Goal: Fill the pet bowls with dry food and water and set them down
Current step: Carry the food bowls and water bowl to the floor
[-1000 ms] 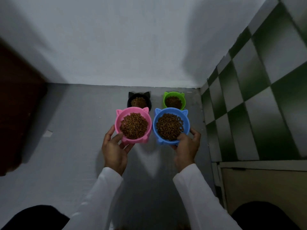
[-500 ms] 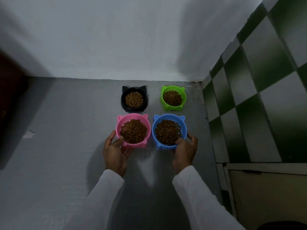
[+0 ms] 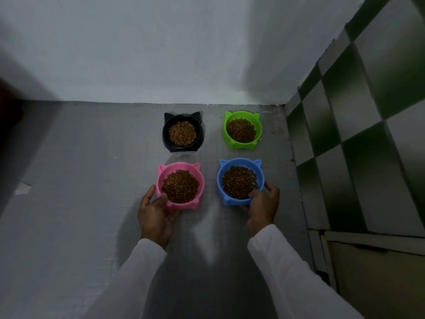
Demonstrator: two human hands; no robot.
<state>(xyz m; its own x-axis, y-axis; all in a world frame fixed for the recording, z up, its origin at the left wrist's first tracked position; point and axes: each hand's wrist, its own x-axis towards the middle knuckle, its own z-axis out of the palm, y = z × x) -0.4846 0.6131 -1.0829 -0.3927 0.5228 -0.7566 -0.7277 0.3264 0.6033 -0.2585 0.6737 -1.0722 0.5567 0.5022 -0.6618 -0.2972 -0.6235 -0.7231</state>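
Four cat-eared bowls of brown dry food stand on the grey floor (image 3: 80, 180). The black bowl (image 3: 200, 134) and the green bowl (image 3: 225, 132) sit at the back near the wall. In front of them are the pink bowl (image 3: 200, 180) and the blue bowl (image 3: 219, 180). My left hand (image 3: 155, 215) grips the pink bowl's near rim, thumb over the edge. My right hand (image 3: 263, 207) grips the blue bowl's near right rim the same way. Both front bowls appear to rest on the floor.
A white wall (image 3: 161, 54) runs behind the bowls. A green and white checkered tiled wall (image 3: 356, 134) stands close on the right, with a low tan panel (image 3: 379, 272) at its foot. A dark object (image 3: 7, 111) sits at the far left.
Both hands lowered the pink and blue bowls toward the floor and drew them apart sideways. The view has dropped closer to the floor.
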